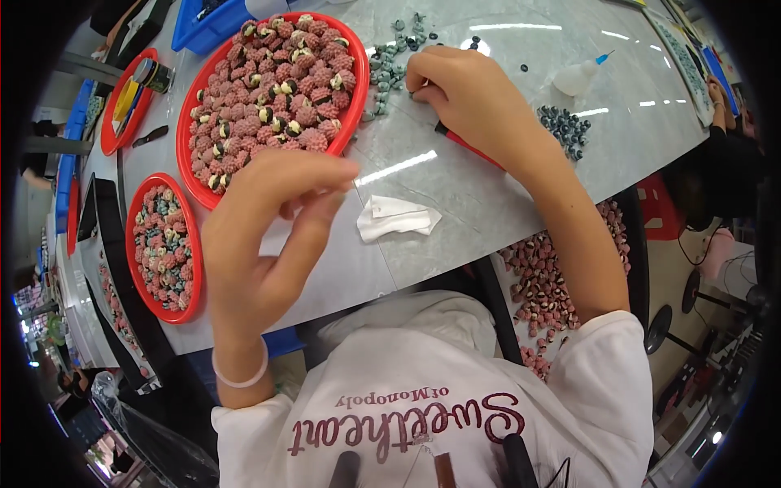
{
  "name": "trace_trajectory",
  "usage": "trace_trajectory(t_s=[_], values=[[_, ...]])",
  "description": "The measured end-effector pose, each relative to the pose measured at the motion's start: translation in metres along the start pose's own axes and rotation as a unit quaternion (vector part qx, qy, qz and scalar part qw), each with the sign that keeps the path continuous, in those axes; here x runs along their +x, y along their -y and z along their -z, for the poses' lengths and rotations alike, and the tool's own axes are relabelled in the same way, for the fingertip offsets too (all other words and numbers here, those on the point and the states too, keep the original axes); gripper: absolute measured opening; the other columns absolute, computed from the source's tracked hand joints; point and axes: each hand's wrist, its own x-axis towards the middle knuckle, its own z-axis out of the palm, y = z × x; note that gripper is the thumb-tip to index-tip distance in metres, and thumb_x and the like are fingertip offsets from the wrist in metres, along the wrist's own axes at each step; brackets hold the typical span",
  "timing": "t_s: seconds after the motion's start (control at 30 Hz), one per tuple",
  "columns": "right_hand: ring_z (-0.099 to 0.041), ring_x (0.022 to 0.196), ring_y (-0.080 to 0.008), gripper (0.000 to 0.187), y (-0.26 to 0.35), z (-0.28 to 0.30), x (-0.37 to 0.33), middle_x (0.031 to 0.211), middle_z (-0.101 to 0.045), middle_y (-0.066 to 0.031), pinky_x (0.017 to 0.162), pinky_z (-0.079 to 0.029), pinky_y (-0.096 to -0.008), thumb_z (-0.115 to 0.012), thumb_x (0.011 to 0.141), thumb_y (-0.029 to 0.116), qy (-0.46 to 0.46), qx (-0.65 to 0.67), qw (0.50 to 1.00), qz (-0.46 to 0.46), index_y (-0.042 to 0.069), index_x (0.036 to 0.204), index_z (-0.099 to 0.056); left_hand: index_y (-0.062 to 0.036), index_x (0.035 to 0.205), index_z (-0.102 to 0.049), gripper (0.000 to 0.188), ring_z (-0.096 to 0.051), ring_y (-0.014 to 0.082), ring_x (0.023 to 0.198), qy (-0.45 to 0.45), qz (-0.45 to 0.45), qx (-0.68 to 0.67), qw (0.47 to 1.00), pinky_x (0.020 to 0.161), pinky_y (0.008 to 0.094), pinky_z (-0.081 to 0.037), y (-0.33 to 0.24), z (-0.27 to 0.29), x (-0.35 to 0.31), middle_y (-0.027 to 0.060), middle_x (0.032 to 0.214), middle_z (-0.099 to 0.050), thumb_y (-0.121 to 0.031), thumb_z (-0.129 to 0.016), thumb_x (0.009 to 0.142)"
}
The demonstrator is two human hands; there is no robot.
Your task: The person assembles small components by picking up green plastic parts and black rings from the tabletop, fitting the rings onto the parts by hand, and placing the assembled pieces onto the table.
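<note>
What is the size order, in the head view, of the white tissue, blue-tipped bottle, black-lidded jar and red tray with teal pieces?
1. Red tray
2. White tissue
3. Bottle and jar: too alike to rank

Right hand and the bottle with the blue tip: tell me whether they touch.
Apart. The head view shows grey tabletop between the right hand and the bottle, with a small black piece lying in the gap.

Bright, glare streaks on tabletop (480, 215), picture edges bent, perhaps blurred

own hands (264, 220): 2 | pink-filled red trays (360, 77): 2 | needle-tipped bottle (575, 80): 1 | folded cloth (399, 220): 1
</note>
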Motion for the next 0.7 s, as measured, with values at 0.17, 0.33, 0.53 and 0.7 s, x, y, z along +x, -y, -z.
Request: trace_trajectory(t_s=[0.17, 0.33, 0.53, 0.7], values=[[-0.056, 0.071, -0.0276, 0.01, 0.006, 0.008, -0.004, 0.077, -0.057, -0.0086, 0.063, -0.045, -0.033, -0.055, 0.07, -0.001, -0.01, 0.049, 0.998, -0.039, 0.002, 0.079, -0.055, -0.0021, 0.09, -0.061, 0.014, -0.049, 0.0082, 0.058, 0.115, -0.003, 0.041, 0.992, 0.051, 0.0222, -0.037, 0.022, 0.003, 0.053, 0.005, 0.07, -0.059, -0.011, -0.057, 0.081], [-0.056, 0.072, -0.0267, 0.011, 0.007, -0.009, 0.006, 0.082, -0.057, -0.0086, 0.063, -0.046, -0.0328, -0.056, 0.069, -0.004, 0.015, 0.023, 0.999, 0.045, 0.001, 0.078, -0.054, -0.0004, 0.087, -0.06, 0.017, -0.05, 0.0086, 0.06, 0.181, -0.004, 0.116, 0.977, 0.054, 0.0228, -0.039, 0.045, -0.017, 0.11, 0.0043, 0.066, -0.055, -0.016, -0.056, 0.081], [-0.055, 0.071, -0.0167, 0.014, 0.021, 0.033, -0.015, 0.087, -0.057, -0.0083, 0.063, -0.044, -0.025, -0.055, 0.074, -0.005, -0.097, 0.13, 0.986, -0.032, -0.001, 0.086, -0.061, -0.0016, 0.084, -0.06, 0.014, -0.055, 0.0175, 0.063, 0.173, -0.121, 0.22, 0.952, 0.058, 0.0279, -0.042, 0.063, -0.052, 0.122, 0.0071, 0.073, -0.059, -0.014, -0.057, 0.079], [-0.051, 0.073, -0.0096, 0.02, 0.027, 0.079, -0.078, 0.09, -0.053, -0.0051, 0.063, -0.042, -0.0198, -0.057, 0.073, -0.008, -0.182, 0.202, 0.945, -0.182, -0.004, 0.091, -0.063, -0.0048, 0.076, -0.06, 0.007, -0.055, 0.0227, 0.065, 0.139, -0.293, 0.356, 0.876, 0.067, 0.03, -0.042, 0.075, -0.08, 0.126, 0.0064, 0.071, -0.058, -0.011, -0.057, 0.074]])
